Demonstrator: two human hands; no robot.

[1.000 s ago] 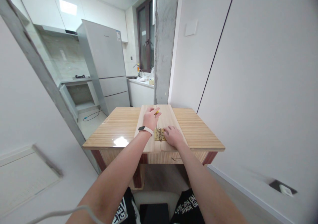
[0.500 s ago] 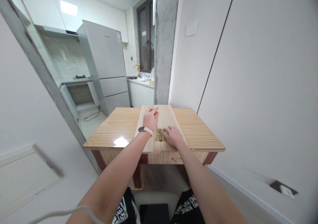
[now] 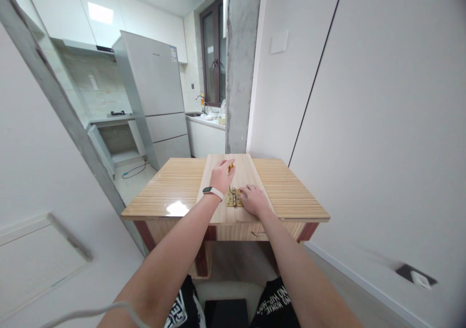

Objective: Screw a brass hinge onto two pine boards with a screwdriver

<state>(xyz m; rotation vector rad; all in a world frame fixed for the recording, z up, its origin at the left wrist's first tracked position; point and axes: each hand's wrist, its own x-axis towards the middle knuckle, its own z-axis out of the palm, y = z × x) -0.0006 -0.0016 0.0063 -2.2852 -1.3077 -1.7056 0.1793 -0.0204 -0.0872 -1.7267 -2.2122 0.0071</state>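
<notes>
Closed around the yellow-and-black handle of a screwdriver (image 3: pixel 230 167) is my left hand (image 3: pixel 220 174), with a pale watch band on its wrist. The thin shaft points down at the left leaf of a brass hinge (image 3: pixel 234 197); whether the tip sits in a screw is too small to tell. That hinge lies opened flat across the seam between two pale wooden boards (image 3: pixel 243 165). My right hand (image 3: pixel 255 199) rests flat on the right board, fingers stretched out, its fingertips at the edge of the hinge's right leaf.
Both boards lie on a striped wooden table (image 3: pixel 291 192) with a drawer (image 3: pixel 240 231) in front. A white wall (image 3: pixel 364 100) rises on the right. Beyond the table are a grey pillar (image 3: pixel 242 66), a fridge (image 3: pixel 156 80) and a sink counter (image 3: pixel 206 134).
My left hand has turned slightly at the screwdriver handle, and its fingers have shifted a little to the right. My right hand and the hinge stay in place.
</notes>
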